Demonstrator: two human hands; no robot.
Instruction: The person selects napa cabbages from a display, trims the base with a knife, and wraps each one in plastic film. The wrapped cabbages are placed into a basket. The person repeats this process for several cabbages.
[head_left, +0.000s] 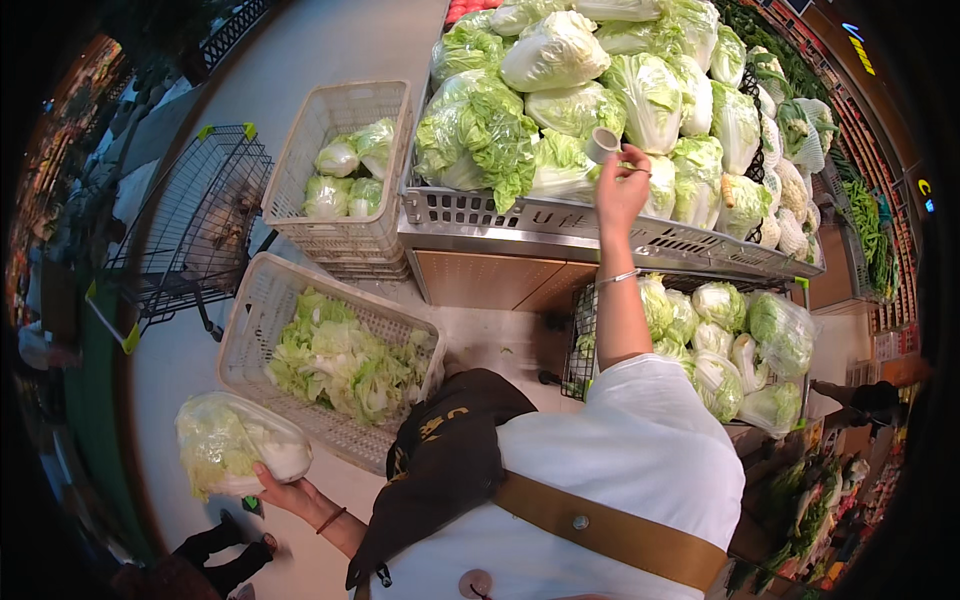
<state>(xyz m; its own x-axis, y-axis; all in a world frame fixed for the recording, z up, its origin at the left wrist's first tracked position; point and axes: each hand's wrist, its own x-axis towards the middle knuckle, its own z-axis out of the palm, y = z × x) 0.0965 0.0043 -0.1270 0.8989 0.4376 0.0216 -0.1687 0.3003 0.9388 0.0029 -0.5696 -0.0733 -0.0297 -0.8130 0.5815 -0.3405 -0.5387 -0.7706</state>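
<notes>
My left hand (286, 489) holds a napa cabbage (244, 442) in clear plastic film, out at the left above the floor. Its pale base points right, toward my thumb. Over the front of the display stand, my right hand (624, 184) reaches out with bent fingers. A roll of tape (602, 145) is at those fingertips; whether they grip it or only touch it is unclear. Under and around this hand are piled napa cabbages (645, 97), many of them film-wrapped. Loose green leaves hang from one cabbage (487, 139) at the pile's left corner.
A plastic crate (251, 300) of loose leaves stands before me. Stacked crates (337, 94) beyond it hold several wrapped cabbages. A wire cart (581, 352) with cabbages is at right, a shopping cart (202, 172) at left. Another person's legs (225, 551) show lower left. Netted cauliflowers (791, 187) adjoin the pile.
</notes>
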